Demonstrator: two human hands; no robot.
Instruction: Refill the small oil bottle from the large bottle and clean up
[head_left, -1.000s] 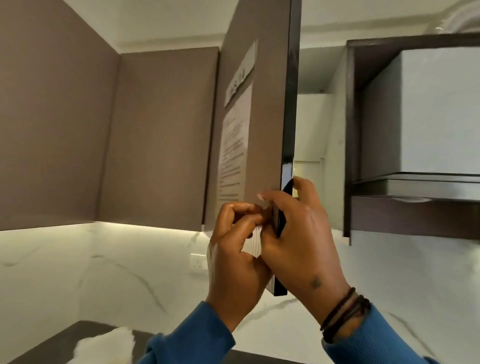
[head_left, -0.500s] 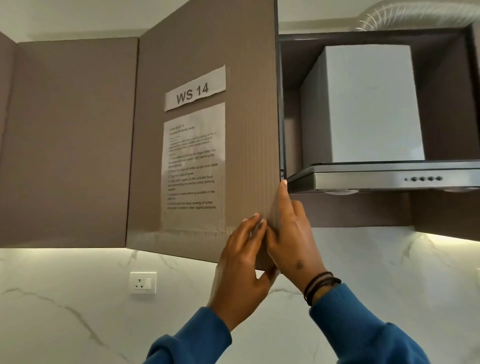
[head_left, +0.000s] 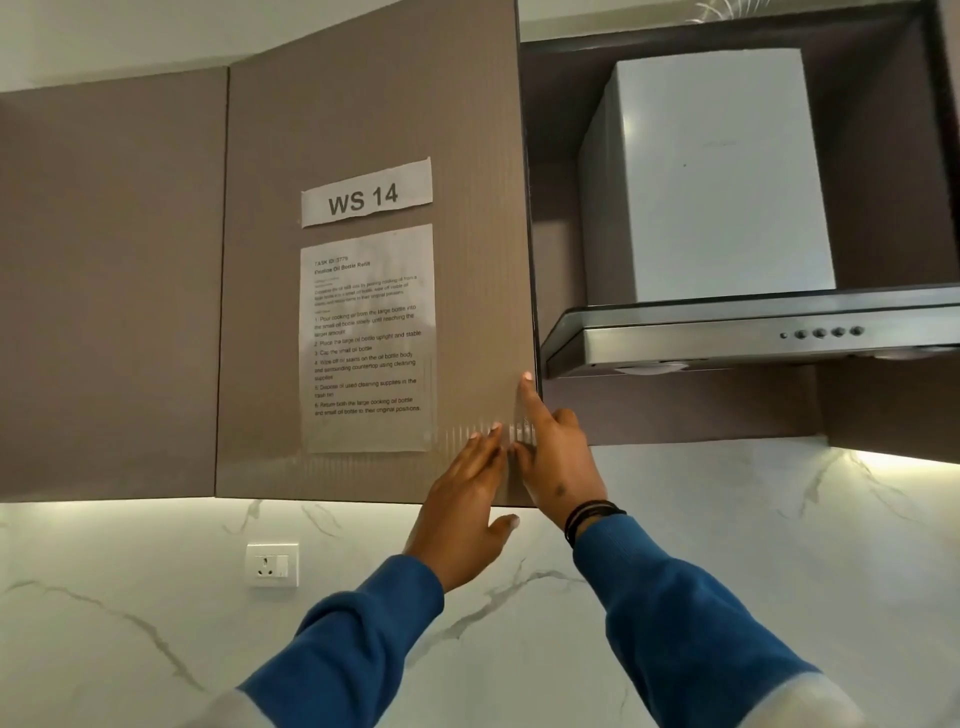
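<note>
Here the cabinet door (head_left: 374, 260) is pressed by both hands at its lower corner nearest the range hood (head_left: 753, 332): left hand (head_left: 462, 499) flat, fingers straight; right hand (head_left: 558, 457) likewise, forefinger up the edge. Even, gentle pressure would seat it flush. Neither oil bottle is visible; its look cannot be told.

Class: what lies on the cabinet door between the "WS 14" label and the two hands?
In the head view, the printed task sheet lies between the WS 14 label and the hands, left hand, right hand.
</note>
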